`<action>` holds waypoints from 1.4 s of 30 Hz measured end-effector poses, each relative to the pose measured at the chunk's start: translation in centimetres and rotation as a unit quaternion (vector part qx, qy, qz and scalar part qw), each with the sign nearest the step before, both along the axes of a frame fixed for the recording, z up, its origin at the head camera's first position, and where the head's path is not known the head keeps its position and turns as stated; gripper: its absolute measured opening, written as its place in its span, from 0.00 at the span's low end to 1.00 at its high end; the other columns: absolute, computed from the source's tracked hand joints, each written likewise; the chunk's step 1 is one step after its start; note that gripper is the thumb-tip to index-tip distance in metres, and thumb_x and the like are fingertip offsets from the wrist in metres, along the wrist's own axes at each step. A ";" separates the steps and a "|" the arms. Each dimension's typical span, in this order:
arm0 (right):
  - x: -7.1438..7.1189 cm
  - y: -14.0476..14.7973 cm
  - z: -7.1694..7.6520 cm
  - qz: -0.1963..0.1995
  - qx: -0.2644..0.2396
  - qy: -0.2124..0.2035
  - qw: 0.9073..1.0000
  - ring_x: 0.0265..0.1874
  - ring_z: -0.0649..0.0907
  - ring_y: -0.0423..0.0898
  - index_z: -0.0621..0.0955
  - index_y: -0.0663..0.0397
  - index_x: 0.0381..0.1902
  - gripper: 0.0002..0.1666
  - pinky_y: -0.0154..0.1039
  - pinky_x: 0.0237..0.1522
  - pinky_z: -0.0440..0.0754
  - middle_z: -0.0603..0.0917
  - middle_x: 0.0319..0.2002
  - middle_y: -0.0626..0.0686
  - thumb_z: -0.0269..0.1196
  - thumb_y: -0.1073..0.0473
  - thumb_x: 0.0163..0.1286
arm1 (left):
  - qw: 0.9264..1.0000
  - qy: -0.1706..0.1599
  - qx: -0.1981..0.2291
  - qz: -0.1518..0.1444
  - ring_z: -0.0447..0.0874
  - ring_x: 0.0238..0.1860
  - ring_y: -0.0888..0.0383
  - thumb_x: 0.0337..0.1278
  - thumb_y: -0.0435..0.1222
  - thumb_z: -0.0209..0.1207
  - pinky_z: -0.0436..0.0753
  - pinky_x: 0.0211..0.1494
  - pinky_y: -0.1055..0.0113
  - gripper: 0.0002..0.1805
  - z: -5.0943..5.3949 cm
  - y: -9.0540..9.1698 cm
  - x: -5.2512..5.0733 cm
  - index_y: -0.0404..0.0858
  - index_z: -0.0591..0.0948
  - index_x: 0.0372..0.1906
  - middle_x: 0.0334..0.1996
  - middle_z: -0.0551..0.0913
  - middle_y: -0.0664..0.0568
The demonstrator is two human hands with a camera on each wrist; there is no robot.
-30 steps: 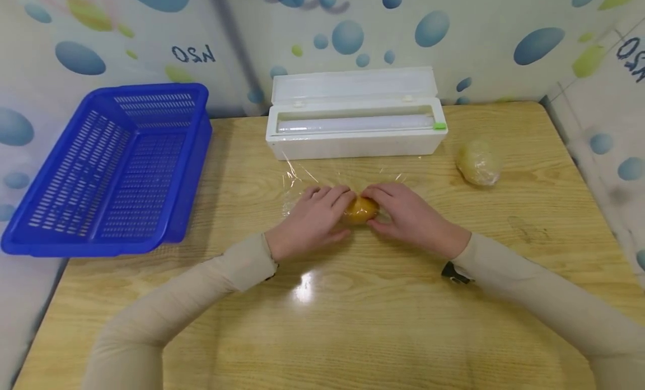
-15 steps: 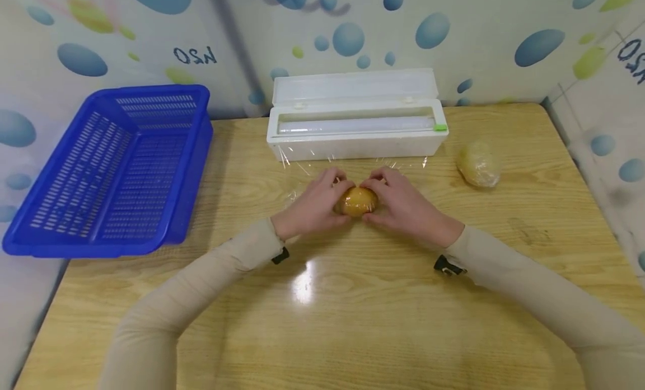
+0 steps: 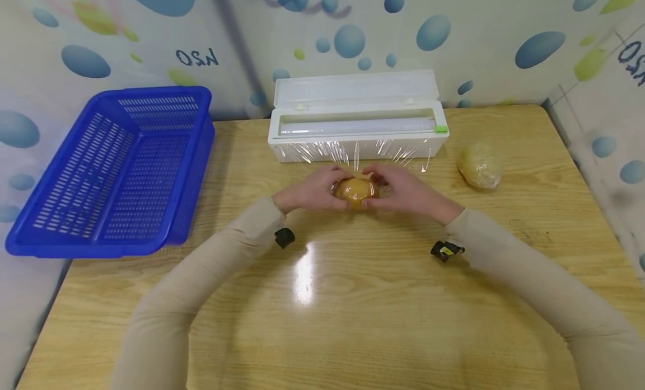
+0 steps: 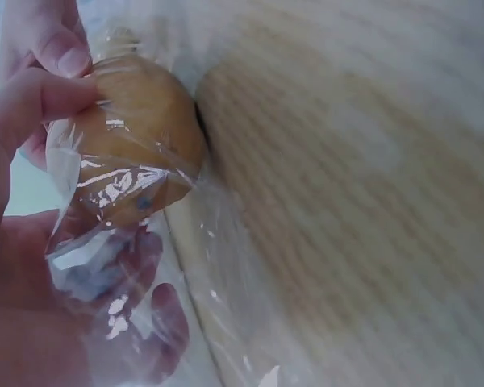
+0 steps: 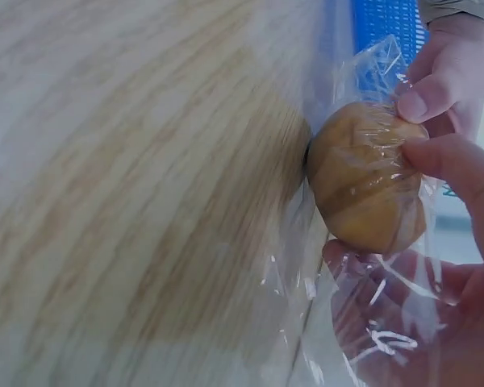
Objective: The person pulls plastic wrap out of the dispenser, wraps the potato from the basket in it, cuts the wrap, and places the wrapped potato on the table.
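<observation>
A round, orange-yellow fruit or vegetable (image 3: 355, 190) lies on the table, with shiny clear cling film over it; its exact kind is unclear. My left hand (image 3: 317, 189) grips its left side, thumb at the near edge and fingers curled round the far side. From the right, my right hand (image 3: 403, 193) holds it the same way. In the left wrist view, film (image 4: 133, 181) clings to its skin and drapes over the fingers. A sheet of film (image 3: 356, 152) stretches from the produce back to the white cling film box (image 3: 358, 149).
The film box's lid (image 3: 355, 89) is raised; a film roll (image 3: 358, 126) and a green slider (image 3: 441, 129) show there. A film-wrapped pale yellow ball-shaped item (image 3: 480, 165) sits at the right. A blue basket (image 3: 173, 211) stands at the left on the wooden table (image 3: 353, 323), against the wall.
Both hands have rolled the produce away from me, closer to the box. The film in front of the box now shows more bright creases. The wrapped item and basket have stayed put.
</observation>
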State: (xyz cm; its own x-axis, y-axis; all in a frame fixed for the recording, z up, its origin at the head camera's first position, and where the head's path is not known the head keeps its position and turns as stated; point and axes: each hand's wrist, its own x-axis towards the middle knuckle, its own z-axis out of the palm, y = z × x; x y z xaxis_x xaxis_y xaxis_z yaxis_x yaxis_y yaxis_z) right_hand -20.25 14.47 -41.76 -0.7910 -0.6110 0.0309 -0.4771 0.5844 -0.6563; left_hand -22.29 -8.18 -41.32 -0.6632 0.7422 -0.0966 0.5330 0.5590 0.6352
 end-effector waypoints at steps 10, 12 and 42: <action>-0.7 0.5 -0.3 -0.010 -0.010 -0.029 0.999 0.53 0.78 0.55 0.75 0.65 0.56 0.26 0.50 0.56 0.73 0.80 0.51 0.61 0.66 0.55 0.65 | 0.988 -0.139 0.007 0.067 0.74 0.49 0.52 0.51 0.35 0.64 0.74 0.53 0.64 0.30 1.0 0.4 -1.2 0.26 0.71 0.58 0.50 0.77 0.42; -0.8 0.6 -0.4 -0.011 -0.009 -0.026 1.000 0.50 0.78 0.53 0.75 0.66 0.57 0.27 0.50 0.54 0.74 0.81 0.51 0.61 0.65 0.55 0.66 | 0.986 -0.144 0.008 0.088 0.73 0.54 0.49 0.53 0.36 0.64 0.71 0.58 0.62 0.30 1.0 0.3 -1.2 0.26 0.70 0.58 0.53 0.75 0.39; 0.5 -0.3 0.7 0.010 0.263 0.249 0.932 0.52 0.74 0.60 0.75 0.68 0.58 0.38 0.57 0.52 0.68 0.77 0.51 0.63 0.60 0.39 0.67 | 0.926 0.294 -0.235 -0.040 0.63 0.58 0.44 0.71 0.53 0.47 0.66 0.61 0.50 0.37 0.5 -0.8 0.8 0.25 0.64 0.68 0.58 0.67 0.38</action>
